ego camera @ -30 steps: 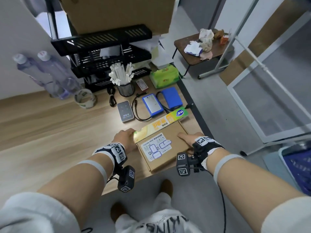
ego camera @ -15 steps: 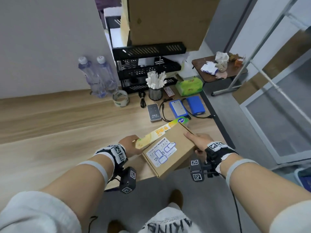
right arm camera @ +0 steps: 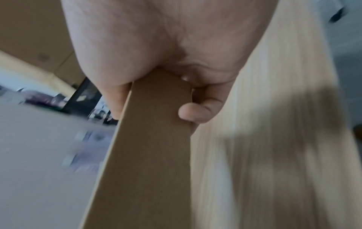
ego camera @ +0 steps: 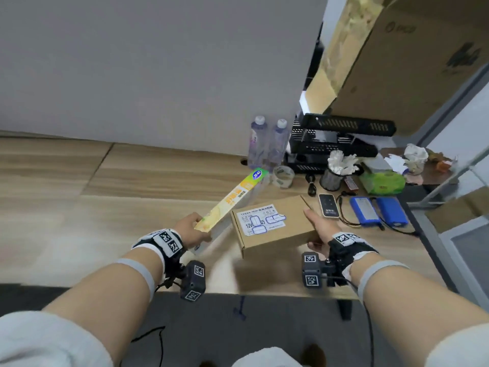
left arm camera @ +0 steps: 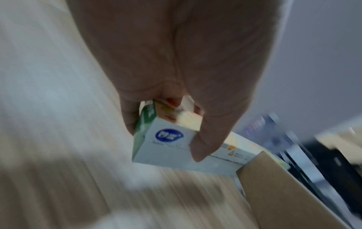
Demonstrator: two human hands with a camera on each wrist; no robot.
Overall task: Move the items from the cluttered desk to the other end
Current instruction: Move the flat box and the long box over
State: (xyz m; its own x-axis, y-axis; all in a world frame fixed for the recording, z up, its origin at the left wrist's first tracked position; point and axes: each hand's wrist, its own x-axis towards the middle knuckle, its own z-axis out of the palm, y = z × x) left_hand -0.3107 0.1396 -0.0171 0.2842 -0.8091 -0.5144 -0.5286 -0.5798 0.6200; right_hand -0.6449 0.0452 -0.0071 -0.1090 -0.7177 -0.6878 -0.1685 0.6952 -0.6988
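My left hand (ego camera: 194, 230) grips the near end of a long yellow and green wrap box (ego camera: 232, 198), lifted off the wooden desk (ego camera: 105, 207) and angled up to the right. The left wrist view shows my thumb and fingers curled round that box end (left arm camera: 166, 136). My right hand (ego camera: 316, 229) holds the right side of a flat brown cardboard box (ego camera: 272, 226) with a white label, thumb on top and fingers underneath. The cardboard edge (right arm camera: 152, 131) runs between thumb and fingers in the right wrist view. Both boxes hang above the desk.
At the desk's right end stand two water bottles (ego camera: 267, 144), a tape roll (ego camera: 283, 176), a black tiered rack (ego camera: 336, 144), a mesh cup (ego camera: 332, 178), a green tissue pack (ego camera: 383, 182), a small grey device (ego camera: 329, 205) and two blue battery packs (ego camera: 378, 210) with cables. Bare desk stretches left.
Both hands have lifted the two boxes off the desk and carried them leftward, away from the clutter. The long box now points up and away, and the head view has swung left.
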